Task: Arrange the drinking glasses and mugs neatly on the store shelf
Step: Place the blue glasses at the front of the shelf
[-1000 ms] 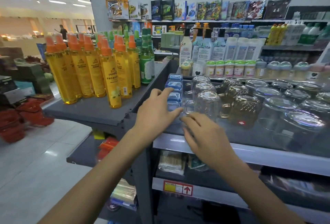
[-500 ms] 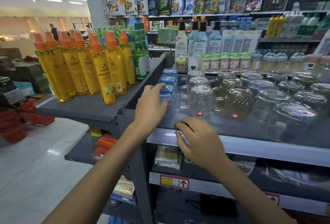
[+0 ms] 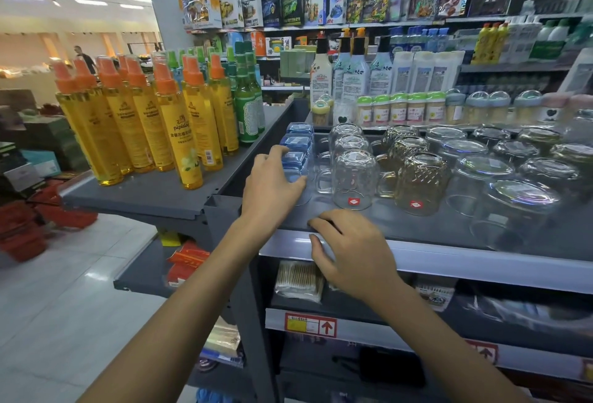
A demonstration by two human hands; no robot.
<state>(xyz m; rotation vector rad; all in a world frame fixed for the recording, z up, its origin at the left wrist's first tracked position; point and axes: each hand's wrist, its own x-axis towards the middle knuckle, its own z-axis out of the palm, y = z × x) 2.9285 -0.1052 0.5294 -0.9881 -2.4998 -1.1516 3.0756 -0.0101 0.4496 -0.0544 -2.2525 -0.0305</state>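
Glassware (image 3: 481,171) is kept upturned in rows on the shelf (image 3: 449,227). Left of the front clear mug (image 3: 353,178), a blue-based glass (image 3: 295,162) is clasped in the grip of the left hand (image 3: 272,191), seemingly for alignment; before that mug, the right hand (image 3: 353,258) is rested slack on the shelf lip.

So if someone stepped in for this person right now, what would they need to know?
Left hand: grips the front blue-topped glass at the left end of the shelf.
Right hand: holds nothing, fingertips resting on the shelf's front edge.
Done: clear mugs and amber mugs stand upside down in straight rows, front to back.
Left: line up the blue-topped row; the wide glasses on the right look looser, so probably check them.
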